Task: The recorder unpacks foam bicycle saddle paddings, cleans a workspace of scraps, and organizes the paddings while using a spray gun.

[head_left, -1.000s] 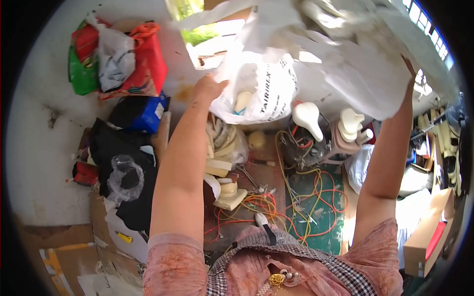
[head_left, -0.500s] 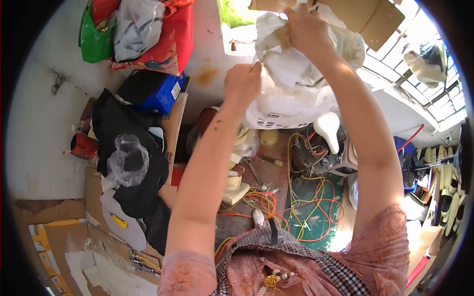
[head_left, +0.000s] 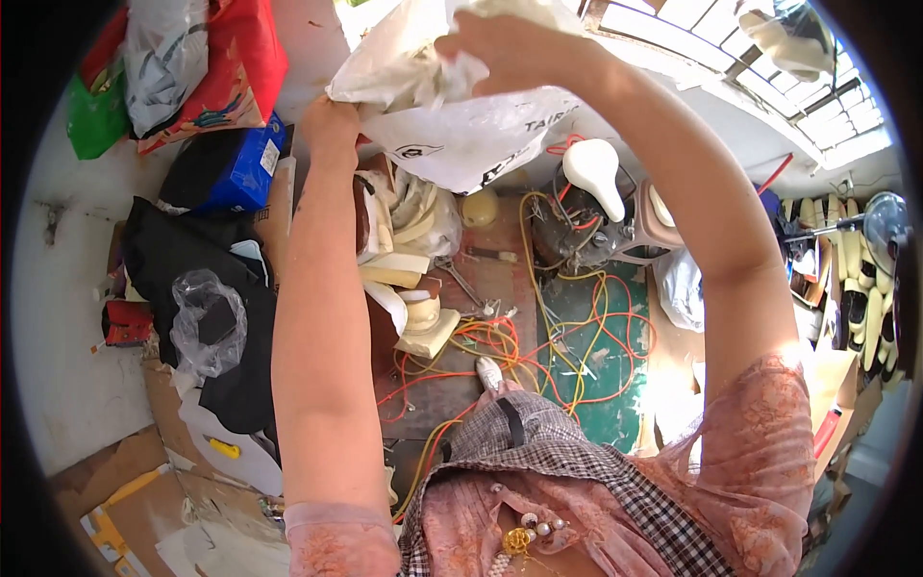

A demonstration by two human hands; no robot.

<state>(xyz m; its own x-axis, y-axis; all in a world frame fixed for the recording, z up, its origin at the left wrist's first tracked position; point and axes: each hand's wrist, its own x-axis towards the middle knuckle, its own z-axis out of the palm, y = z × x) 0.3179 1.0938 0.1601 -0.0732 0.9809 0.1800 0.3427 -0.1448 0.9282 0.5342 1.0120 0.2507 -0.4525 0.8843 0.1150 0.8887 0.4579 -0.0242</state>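
Head view: one white plastic bag (head_left: 461, 135) raised at arm's length, contents hidden. Left hand (head_left: 332, 120) clamped on its left edge, fingers out of sight behind the plastic; right hand (head_left: 510, 48) gripping the crumpled top. Below, tangled orange and yellow wires (head_left: 538, 337), one white saddle-shaped piece (head_left: 596, 173).

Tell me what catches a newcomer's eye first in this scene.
A big white plastic bag held up at the top centre, gripped by the left hand at its left edge and the right hand on top. Below it, a tangle of orange and yellow wires sprawls over the cluttered table. At upper left sits a red bag.
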